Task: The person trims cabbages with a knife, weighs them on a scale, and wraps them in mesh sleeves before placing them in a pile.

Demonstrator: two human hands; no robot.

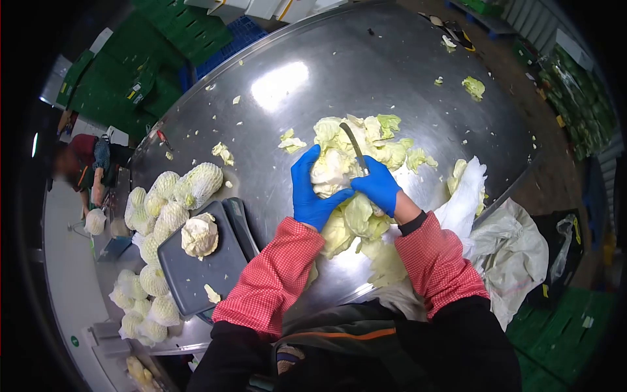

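My left hand point(311, 195), in a blue glove, cups the near left side of a pale cabbage head point(330, 170). My right hand point(379, 187), gloved the same way, grips a knife whose dark curved blade point(354, 144) points away from me over the cabbage. The knife's handle is hidden in the fist. Loose cabbage leaves point(392, 153) lie just beyond the head, and more trimmed leaves point(359, 219) spread beneath my hands on the metal table point(261, 150).
To the left, a grey tray point(196, 281) holds one trimmed cabbage point(199, 235). Several cabbages in white foam nets point(171, 219) line the table's left side. A white sack point(513, 251) hangs at the right edge. Another person point(85, 157) stands far left, near green crates point(124, 78).
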